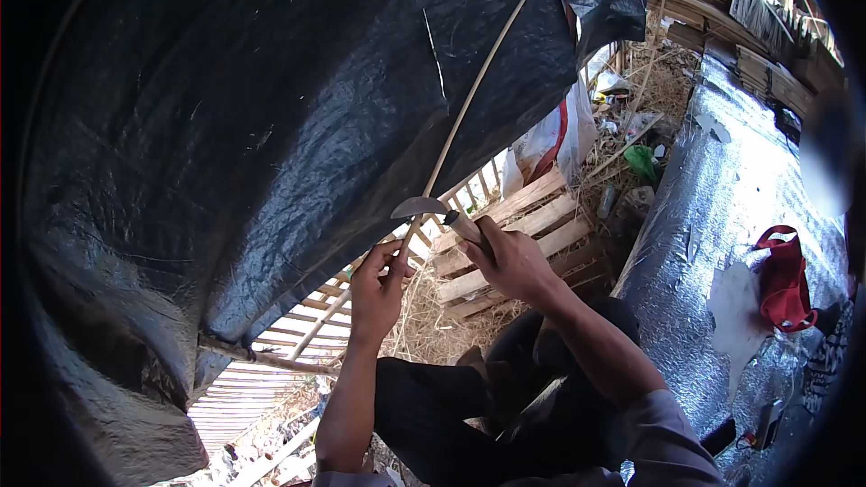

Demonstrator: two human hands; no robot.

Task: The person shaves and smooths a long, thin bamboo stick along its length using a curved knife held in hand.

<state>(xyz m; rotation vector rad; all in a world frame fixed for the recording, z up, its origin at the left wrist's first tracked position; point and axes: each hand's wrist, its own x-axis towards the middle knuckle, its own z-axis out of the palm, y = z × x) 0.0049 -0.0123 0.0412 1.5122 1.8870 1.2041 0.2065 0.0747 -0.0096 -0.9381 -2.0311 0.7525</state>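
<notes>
A long, thin bamboo stick (471, 99) slants up and to the right in front of a dark plastic sheet (334, 117). My left hand (376, 293) is closed around its lower end, thumb and fingers pinching it. In my right hand (512, 261) is the wooden handle of a curved knife (420, 207), fingers wrapped round it. The dark blade points left and lies across the stick, just above my left fingers. Whether the edge has cut into the stick, I cannot tell.
Below the sheet is a slatted bamboo structure (262, 388). A wooden slat crate (505, 239) stands on straw beyond my knees. To the right lies a shiny silver sheet (677, 280) with a red bag (783, 284) on it. Litter and a green plastic piece (641, 162) lie behind.
</notes>
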